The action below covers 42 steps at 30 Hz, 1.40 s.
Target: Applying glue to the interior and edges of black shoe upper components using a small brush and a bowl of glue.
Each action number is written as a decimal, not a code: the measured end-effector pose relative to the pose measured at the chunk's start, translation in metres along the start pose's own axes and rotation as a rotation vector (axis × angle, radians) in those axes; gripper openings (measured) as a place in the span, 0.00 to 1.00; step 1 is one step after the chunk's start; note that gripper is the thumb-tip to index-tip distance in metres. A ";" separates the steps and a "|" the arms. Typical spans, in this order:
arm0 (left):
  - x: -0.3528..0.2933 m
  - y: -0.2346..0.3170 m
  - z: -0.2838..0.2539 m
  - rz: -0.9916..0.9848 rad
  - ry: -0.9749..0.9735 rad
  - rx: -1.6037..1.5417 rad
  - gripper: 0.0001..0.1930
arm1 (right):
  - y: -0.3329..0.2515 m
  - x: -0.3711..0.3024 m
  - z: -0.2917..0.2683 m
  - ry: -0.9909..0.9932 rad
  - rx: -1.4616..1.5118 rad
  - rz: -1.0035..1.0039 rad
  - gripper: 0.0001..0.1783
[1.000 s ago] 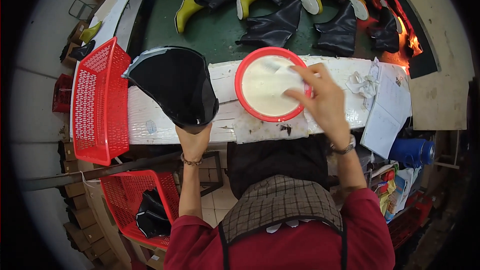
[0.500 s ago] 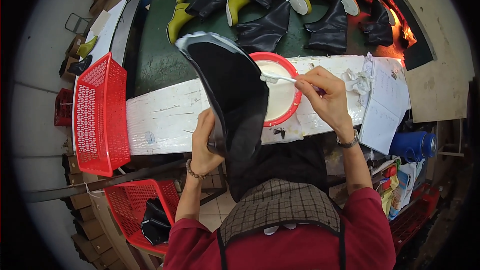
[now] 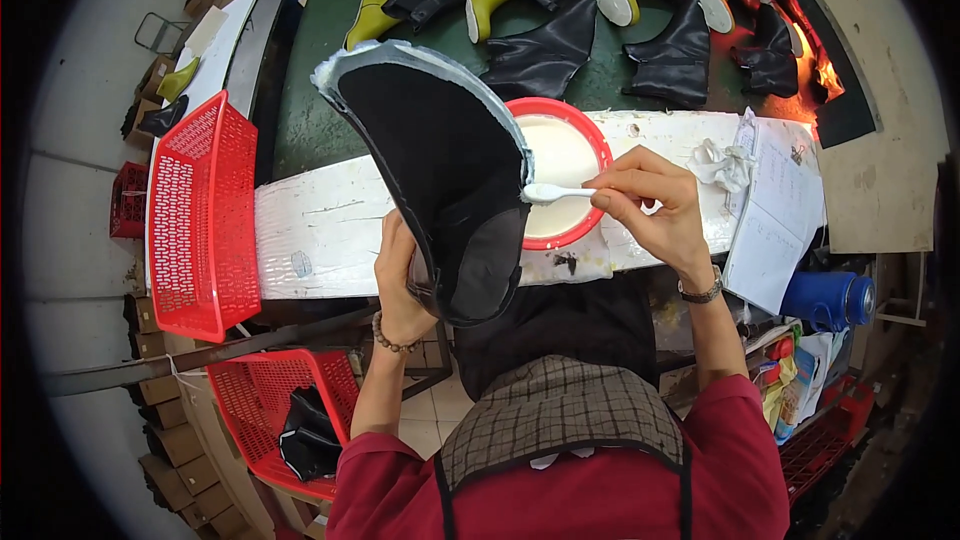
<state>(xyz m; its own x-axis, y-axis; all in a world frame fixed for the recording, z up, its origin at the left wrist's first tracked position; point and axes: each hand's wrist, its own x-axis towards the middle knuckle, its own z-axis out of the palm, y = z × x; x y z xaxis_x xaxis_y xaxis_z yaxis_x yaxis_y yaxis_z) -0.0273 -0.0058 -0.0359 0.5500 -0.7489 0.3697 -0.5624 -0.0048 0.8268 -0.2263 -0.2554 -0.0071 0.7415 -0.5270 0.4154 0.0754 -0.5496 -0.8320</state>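
My left hand [image 3: 402,278] is closed on the lower left side of a black boot upper [image 3: 430,150], held up over the white board. Its opening faces me, and whitish paste coats the top and right edge. My right hand [image 3: 655,205] pinches a white toothbrush [image 3: 560,193] by its handle. The brush head touches the upper's right edge, bristles turned toward it. Behind and below the brush stands a round red-rimmed basin [image 3: 603,145] of white liquid, partly hidden by the upper.
A green belt [image 3: 320,105] beyond the board carries several black boot uppers [image 3: 668,55] and yellow-green boots [image 3: 488,0]. Red baskets [image 3: 188,230] stand at the left, the lower one holding a black piece. An open notebook [image 3: 770,215], crumpled tissue [image 3: 722,165] and blue flask [image 3: 828,297] lie right.
The brush has come down and left from over the basin to the upper's right edge. The upper has turned slightly, its coated top edge shifting left and up. Boots on the belt have shifted right.
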 end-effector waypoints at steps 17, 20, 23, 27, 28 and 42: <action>0.001 -0.121 0.013 0.265 0.264 0.292 0.25 | -0.015 0.001 0.018 0.035 -0.030 -0.143 0.11; -0.017 -0.147 0.026 0.033 0.129 0.345 0.26 | -0.025 -0.005 0.017 0.026 -0.073 -0.149 0.11; 0.014 -0.138 0.028 0.192 0.235 0.342 0.26 | -0.035 -0.012 0.019 0.005 -0.078 -0.140 0.13; 0.044 -0.120 0.027 0.413 0.373 0.329 0.26 | -0.048 -0.018 0.024 -0.014 -0.023 -0.125 0.14; 0.054 -0.115 0.023 0.468 0.411 0.331 0.26 | -0.053 -0.019 0.026 -0.030 0.023 -0.116 0.13; 0.019 -0.036 -0.074 -0.447 -0.131 -0.854 0.24 | 0.036 -0.002 0.001 -0.082 -0.848 -0.051 0.06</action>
<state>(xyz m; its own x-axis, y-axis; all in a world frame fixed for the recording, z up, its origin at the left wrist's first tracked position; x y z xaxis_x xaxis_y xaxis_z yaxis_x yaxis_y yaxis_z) 0.0493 0.0295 -0.0272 0.5022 -0.8627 -0.0602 0.3471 0.1373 0.9277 -0.2240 -0.2736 -0.0383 0.7994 -0.4576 0.3894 -0.3903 -0.8882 -0.2425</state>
